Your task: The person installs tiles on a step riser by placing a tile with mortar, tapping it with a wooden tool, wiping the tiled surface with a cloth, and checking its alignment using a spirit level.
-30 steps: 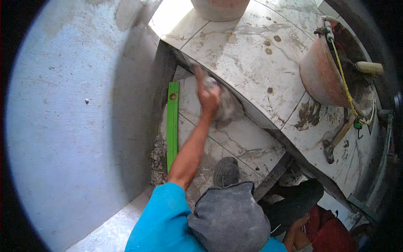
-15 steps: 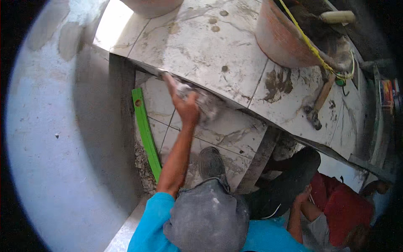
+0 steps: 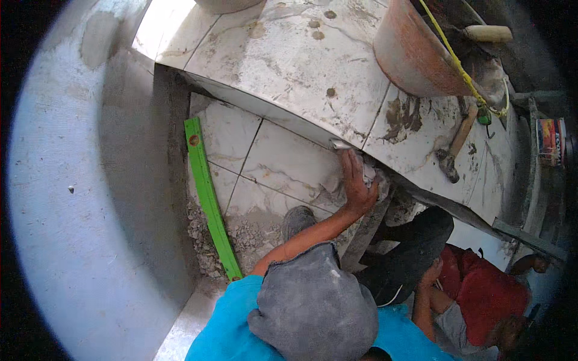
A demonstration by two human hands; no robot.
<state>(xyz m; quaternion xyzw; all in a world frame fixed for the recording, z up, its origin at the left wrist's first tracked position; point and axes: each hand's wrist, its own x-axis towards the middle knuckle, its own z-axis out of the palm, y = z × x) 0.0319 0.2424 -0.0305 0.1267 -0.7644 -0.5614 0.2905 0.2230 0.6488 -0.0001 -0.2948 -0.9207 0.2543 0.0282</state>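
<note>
My left hand (image 3: 356, 183) reaches out from my blue sleeve and presses a crumpled whitish cloth (image 3: 368, 173) against the white marbled tiles (image 3: 283, 162), right under the edge of the tiled slab (image 3: 301, 66) above them. My right hand (image 3: 430, 275) rests on my dark-trousered knee (image 3: 409, 253), holding nothing I can see. A grey cap (image 3: 313, 307) covers the lower middle of the view.
A green spirit level (image 3: 208, 198) leans along the grey plastered wall (image 3: 78, 198). Loose mortar rubble (image 3: 241, 237) lies below the tiles. On the slab stand an orange bucket (image 3: 415, 57) with a yellow cord and a hammer (image 3: 454, 150). Another person in red (image 3: 481, 292) crouches at lower right.
My left hand has slid with the cloth to the right along the tiles, from near the level to under the slab's edge. The view has shifted left.
</note>
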